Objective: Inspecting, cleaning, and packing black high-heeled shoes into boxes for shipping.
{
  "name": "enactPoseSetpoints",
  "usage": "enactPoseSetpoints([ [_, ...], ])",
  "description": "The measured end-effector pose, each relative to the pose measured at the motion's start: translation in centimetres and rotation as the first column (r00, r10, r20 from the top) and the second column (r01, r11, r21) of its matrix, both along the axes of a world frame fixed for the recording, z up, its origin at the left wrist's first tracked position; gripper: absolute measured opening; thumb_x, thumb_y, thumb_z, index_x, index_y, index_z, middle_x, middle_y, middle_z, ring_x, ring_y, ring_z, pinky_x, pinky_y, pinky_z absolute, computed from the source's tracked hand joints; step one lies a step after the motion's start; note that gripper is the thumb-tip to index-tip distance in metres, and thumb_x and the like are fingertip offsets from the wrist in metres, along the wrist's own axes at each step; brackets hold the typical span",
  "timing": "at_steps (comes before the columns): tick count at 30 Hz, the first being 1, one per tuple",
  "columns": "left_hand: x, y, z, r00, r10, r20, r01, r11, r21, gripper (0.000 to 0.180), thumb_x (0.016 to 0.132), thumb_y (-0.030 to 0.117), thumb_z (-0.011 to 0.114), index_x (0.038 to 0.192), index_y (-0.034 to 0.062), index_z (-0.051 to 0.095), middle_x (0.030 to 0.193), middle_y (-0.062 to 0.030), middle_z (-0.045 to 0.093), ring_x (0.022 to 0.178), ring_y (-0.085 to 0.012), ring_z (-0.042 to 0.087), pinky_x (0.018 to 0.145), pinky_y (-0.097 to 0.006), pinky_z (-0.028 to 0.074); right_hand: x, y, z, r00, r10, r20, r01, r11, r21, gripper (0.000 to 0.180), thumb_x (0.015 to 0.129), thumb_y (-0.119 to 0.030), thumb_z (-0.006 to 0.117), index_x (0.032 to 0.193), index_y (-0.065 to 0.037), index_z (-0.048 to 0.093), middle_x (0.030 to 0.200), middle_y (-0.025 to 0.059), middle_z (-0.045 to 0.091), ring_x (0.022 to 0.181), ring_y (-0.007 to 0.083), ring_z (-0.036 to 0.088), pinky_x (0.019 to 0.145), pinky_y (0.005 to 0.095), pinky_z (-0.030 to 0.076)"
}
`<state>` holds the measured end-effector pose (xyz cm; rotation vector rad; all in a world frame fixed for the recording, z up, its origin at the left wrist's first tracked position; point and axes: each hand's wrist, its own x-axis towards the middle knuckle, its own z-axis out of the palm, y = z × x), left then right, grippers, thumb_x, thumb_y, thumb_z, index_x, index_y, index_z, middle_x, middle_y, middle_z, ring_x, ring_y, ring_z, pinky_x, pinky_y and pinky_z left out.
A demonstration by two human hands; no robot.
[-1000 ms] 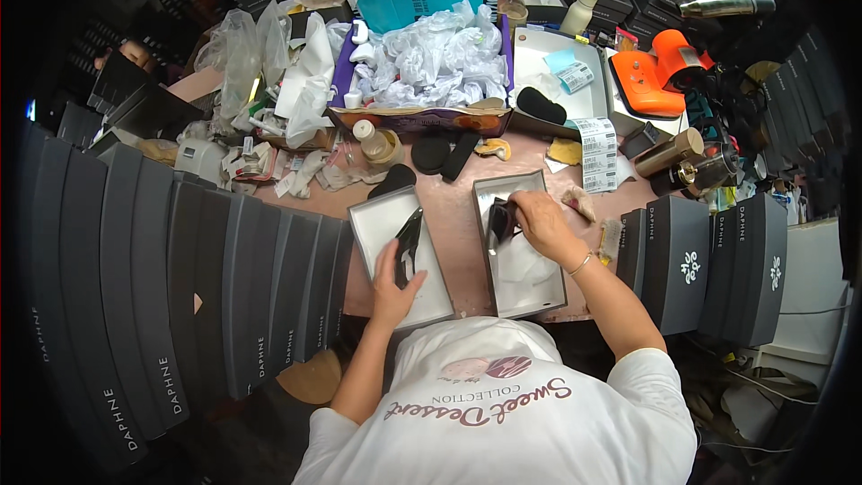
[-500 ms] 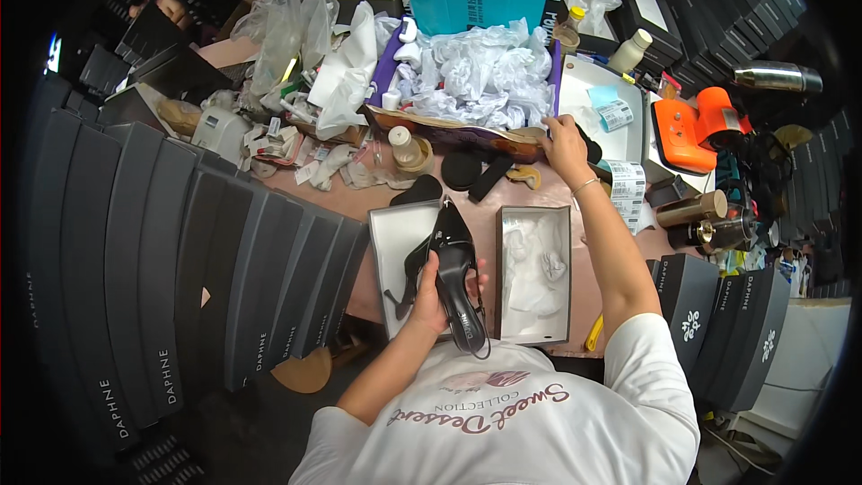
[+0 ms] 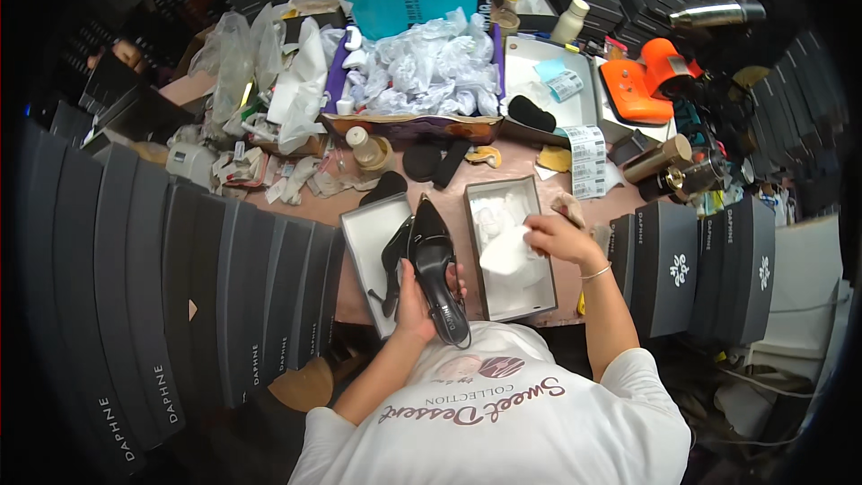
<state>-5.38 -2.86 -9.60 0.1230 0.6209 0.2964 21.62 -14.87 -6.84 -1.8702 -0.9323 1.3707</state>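
Note:
A black pointed slingback shoe (image 3: 435, 256) rests in my left hand (image 3: 415, 304), its toe pointing away from me and its insole facing up. Behind it, a second black heeled shoe (image 3: 393, 256) lies in a white-lined box part (image 3: 362, 226). My right hand (image 3: 561, 241) is closed on a white piece of paper or cloth (image 3: 505, 253), over the right edge of a grey shoe box (image 3: 474, 283). Crumpled white tissue paper (image 3: 507, 207) fills part of that box. A beige scrap (image 3: 567, 207) shows right behind the right hand; whether it is held too, I cannot tell.
A purple carton (image 3: 422, 128) full of crumpled white bags stands at the back. Stacked dark shoe boxes flank me at left (image 3: 202, 287) and right (image 3: 666, 260). A pump bottle (image 3: 364, 148), label sheet (image 3: 586, 162), orange device (image 3: 639, 90) and brown cup (image 3: 657, 158) crowd the table.
My right hand has come back from the purple carton's right corner toward the shoe box, now with the white piece in it. My left hand keeps the shoe. The view has shifted.

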Motion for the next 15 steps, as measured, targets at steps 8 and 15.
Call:
enactPoseSetpoints([
  [8, -1.2, -2.0, -0.1, 0.994, -0.007, -0.107, 0.012, 0.999, 0.042, 0.079, 0.086, 0.073, 0.035, 0.112, 0.0015, 0.058, 0.088, -0.0082, 0.060, 0.075, -0.0190, 0.057, 0.080, -0.042, 0.052, -3.5, 0.7, -3.8, 0.785, -0.245, 0.569, 0.131, 0.964, 0.233, 0.023, 0.084, -0.021, 0.062, 0.090, 0.002, 0.064, 0.084, 0.0205, 0.067, 0.080, 0.0368, 0.064, 0.071, 0.0432, 0.050],
  [15, -2.4, -2.4, 1.1, 0.980, 0.113, -0.163, -0.093, 0.988, 0.127, 0.073, 0.089, 0.069, 0.035, 0.108, 0.0006, 0.054, 0.087, -0.0092, 0.059, 0.071, -0.0207, 0.057, 0.080, -0.043, 0.052, 2.6, 12.7, -10.4, 0.745, -0.461, 0.483, 0.157, 0.824, 0.544, 0.021, 0.082, -0.020, 0.064, 0.081, 0.000, 0.062, 0.077, 0.0185, 0.062, 0.076, 0.0344, 0.062, 0.068, 0.0401, 0.049],
])
